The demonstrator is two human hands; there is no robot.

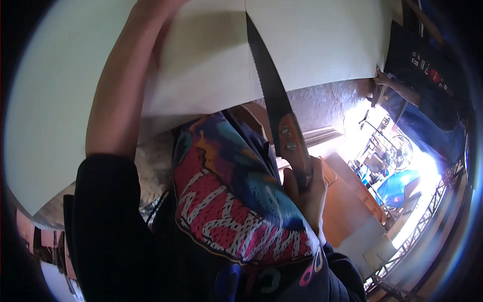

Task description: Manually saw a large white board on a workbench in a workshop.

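A large pale sheet (312, 40) spreads across the upper view. My right hand (314, 194) is wrapped round the wooden handle of a handsaw (274, 88). The saw's dark toothed blade slants up over the sheet's near edge. Its narrow tip meets a thin straight line on the sheet, at the top middle; whether the blade passes through there, I cannot tell. My left forearm reaches up across the sheet, and my left hand (158, 6) is at the top edge of the view, its fingers out of sight.
At the right, another person in dark clothes has a hand (383, 78) on the sheet's edge. Below it are an orange-brown wooden panel (347, 194) and a bright opening with a bicycle wheel (400, 151) and a blue covering (397, 187). A rough grey surface (322, 108) shows under the sheet.
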